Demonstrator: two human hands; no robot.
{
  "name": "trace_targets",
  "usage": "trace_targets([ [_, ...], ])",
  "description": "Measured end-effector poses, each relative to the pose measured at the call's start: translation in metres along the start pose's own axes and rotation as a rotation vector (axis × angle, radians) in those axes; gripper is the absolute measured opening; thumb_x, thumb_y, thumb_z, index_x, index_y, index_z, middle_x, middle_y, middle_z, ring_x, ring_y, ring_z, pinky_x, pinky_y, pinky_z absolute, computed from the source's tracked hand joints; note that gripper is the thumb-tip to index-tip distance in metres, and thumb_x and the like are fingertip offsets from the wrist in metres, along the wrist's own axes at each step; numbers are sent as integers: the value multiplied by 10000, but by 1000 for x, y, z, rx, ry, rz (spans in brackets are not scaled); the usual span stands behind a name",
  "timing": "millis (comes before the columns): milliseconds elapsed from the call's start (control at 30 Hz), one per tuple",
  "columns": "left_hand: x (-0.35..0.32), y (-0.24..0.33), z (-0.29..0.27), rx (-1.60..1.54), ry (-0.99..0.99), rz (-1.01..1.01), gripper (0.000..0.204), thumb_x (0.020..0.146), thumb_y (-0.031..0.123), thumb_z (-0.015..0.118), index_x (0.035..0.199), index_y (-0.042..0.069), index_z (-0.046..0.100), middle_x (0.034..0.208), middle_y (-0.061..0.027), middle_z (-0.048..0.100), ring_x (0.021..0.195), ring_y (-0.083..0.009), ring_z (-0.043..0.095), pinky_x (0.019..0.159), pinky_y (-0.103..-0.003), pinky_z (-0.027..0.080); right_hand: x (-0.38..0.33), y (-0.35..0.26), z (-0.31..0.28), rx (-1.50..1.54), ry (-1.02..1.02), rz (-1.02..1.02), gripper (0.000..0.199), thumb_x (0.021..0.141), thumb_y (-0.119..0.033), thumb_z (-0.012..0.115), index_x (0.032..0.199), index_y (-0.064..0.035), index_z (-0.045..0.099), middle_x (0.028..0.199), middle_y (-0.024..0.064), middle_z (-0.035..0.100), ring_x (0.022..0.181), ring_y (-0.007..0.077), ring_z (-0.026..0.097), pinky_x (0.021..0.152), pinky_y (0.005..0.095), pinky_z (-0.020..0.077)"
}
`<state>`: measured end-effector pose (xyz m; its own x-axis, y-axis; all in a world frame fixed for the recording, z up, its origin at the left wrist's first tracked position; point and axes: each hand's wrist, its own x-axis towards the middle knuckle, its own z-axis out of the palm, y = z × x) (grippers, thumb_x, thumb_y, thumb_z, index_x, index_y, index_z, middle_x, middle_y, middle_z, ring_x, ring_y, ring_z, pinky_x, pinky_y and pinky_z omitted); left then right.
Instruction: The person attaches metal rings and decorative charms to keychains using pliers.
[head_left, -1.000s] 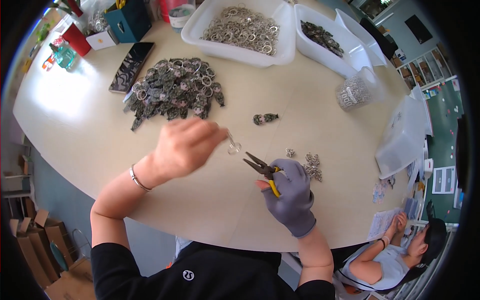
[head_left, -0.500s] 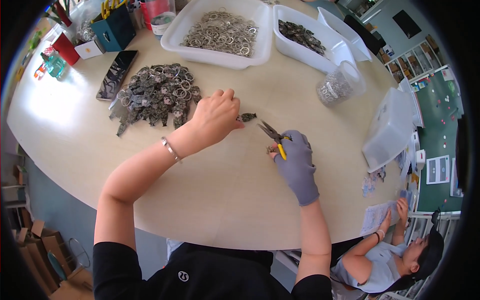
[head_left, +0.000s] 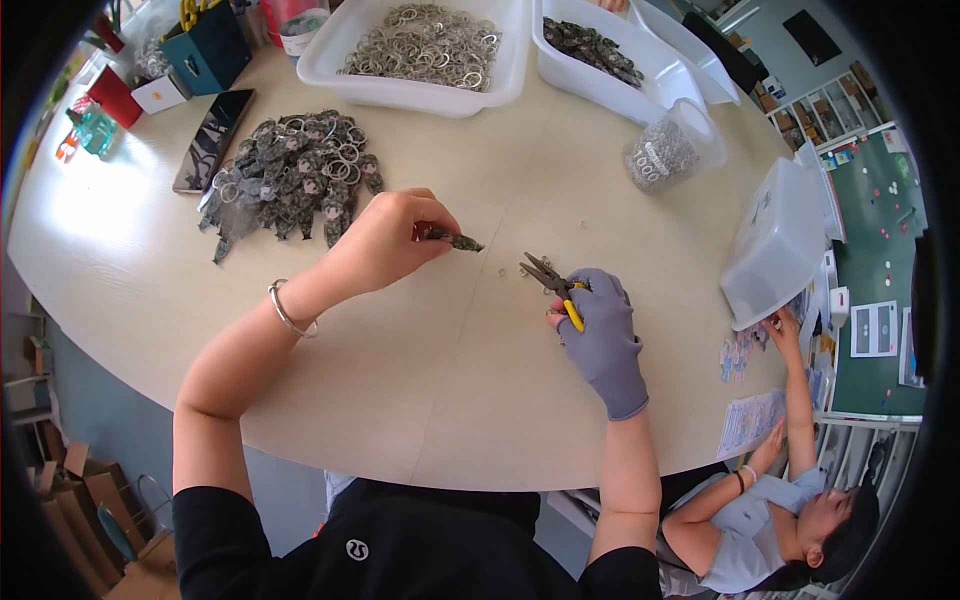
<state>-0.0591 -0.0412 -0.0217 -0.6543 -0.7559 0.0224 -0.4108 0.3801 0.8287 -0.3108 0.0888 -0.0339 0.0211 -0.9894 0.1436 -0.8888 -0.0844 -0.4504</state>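
Note:
My left hand (head_left: 390, 238), bare with a bracelet at the wrist, pinches a small dark camouflage charm (head_left: 455, 240) just above the pale round table (head_left: 420, 370). My right hand (head_left: 598, 325) wears a grey glove and grips yellow-handled pliers (head_left: 550, 279), jaws pointing up-left toward the charm, a short gap apart. A pile of finished camouflage keychains with rings (head_left: 290, 170) lies left of my left hand.
At the back stand a white tub of metal rings (head_left: 425, 45), a tub of dark charms (head_left: 595, 50) and a clear cup of small rings (head_left: 662, 155). A phone (head_left: 213, 138) lies at left, a lidded plastic box (head_left: 780, 240) at right. Another person sits at lower right (head_left: 790, 500).
My left hand took a charm off the table and drew it back toward me. My right hand with the pliers stayed beside it, and the view shifted.

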Motion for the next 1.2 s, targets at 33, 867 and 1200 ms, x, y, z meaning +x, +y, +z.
trace_targets([
  [33, -2, 1, -1, -1, -1, -1, 183, 777, -14, 688, 953, -6, 639, 818, -68, 590, 717, -131, 579, 655, -270, 473, -1, 0, 1, 0, -2, 2, 106, 694, -35, 740, 741, -17, 647, 988, 95, 579, 940, 292, 537, 812, 387, 445],
  [867, -32, 19, 19, -229, -114, 150, 103, 914, 58, 537, 936, -36, 573, 910, -178, 573, 886, -367, 571, 755, -413, 467, 41, -68, 0, 710, -90, 99, 55, 794, -15, 669, 799, 24, 631, 947, 76, 572, 764, 131, 573, 674, 272, 473],
  [1200, -32, 20, 24, -178, -69, 229, 117, 914, 80, 549, 910, -36, 530, 859, -182, 544, 827, -381, 559, 710, -438, 452, 42, -66, -5, 694, -153, 91, 46, 783, 7, 666, 799, 25, 627, 951, 78, 575, 772, 139, 563, 693, 278, 461],
])
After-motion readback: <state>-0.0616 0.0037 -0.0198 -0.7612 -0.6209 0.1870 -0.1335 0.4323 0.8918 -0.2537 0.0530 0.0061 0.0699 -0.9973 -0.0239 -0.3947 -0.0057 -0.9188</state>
